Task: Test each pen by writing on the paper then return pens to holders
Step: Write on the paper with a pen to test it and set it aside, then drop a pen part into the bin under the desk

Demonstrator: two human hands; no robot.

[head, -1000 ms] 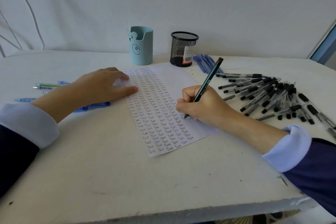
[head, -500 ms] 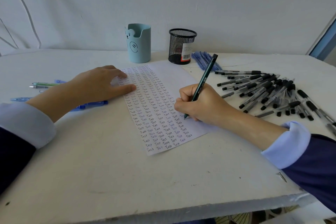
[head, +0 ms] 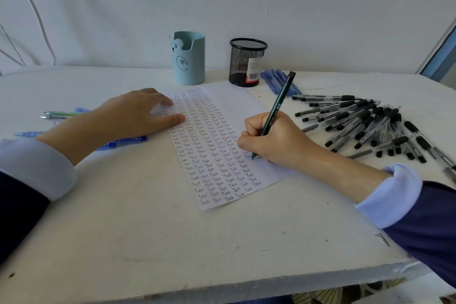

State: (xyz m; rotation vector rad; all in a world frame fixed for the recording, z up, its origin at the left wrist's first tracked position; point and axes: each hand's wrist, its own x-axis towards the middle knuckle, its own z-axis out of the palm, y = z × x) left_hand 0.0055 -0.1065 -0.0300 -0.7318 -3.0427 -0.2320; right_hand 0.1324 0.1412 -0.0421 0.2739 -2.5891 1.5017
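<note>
A white paper sheet (head: 217, 145) covered in rows of the word "Test" lies in the middle of the table. My right hand (head: 274, 139) grips a dark green pen (head: 277, 108), its tip touching the sheet's right part. My left hand (head: 133, 116) lies flat with straight fingers on the sheet's upper left corner. A light blue bear-face holder (head: 189, 58) and a black mesh holder (head: 247, 61) stand behind the sheet by the wall.
A big pile of black-capped pens (head: 365, 123) covers the table's right side. Several blue pens (head: 278, 81) lie beside the mesh holder. More blue and green pens (head: 61, 115) lie at the left, partly under my left forearm. The table's front edge (head: 222, 286) is near.
The right hand and pen tip have shifted slightly on the paper while writing. The left hand stays put on the sheet.
</note>
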